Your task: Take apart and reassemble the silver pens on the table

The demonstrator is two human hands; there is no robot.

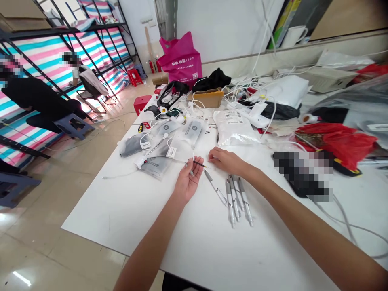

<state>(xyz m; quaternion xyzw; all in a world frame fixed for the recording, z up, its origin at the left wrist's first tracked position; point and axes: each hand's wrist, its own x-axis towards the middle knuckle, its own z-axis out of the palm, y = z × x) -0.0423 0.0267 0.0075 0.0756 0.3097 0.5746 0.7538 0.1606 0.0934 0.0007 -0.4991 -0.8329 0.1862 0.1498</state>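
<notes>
My left hand (188,180) lies palm up on the white table (127,210), fingers loosely curled around a small metal part, with a thin dark pen refill (200,163) resting across its fingertips. My right hand (226,160) is just to the right, its fingers pinched at the other end of that refill. Several grey pens (238,198) lie in a row below my right wrist. One more grey pen (214,186) lies apart, between the hands.
Clear packets with cables (169,139) lie beyond my left hand, a white padded bag (233,127) beyond my right. A red bag (336,139), a cardboard box (207,98), a pink bag (182,60) and tangled cables crowd the far side. People sit at left.
</notes>
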